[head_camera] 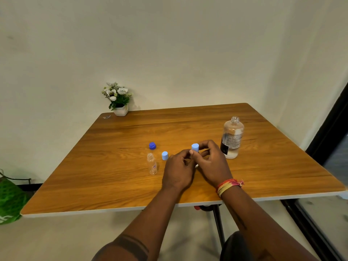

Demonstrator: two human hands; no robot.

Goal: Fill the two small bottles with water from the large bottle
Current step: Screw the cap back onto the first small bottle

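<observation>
The large clear bottle (232, 137) stands uncapped at the right of the table, with a little water at its bottom. One small clear bottle (152, 163) stands open left of my hands. A loose light blue cap (165, 155) and a dark blue cap (152, 145) lie near it. My left hand (178, 171) grips a second small bottle, almost wholly hidden by my fingers. My right hand (211, 162) curls its fingers round the light blue cap (195, 147) on top of that bottle.
A wooden table (113, 166) carries everything, with its front edge close to me. A white pot of flowers (118, 99) stands at the back left corner. A green bag (9, 200) sits on the floor at the left. A dark door frame (327, 136) runs along the right.
</observation>
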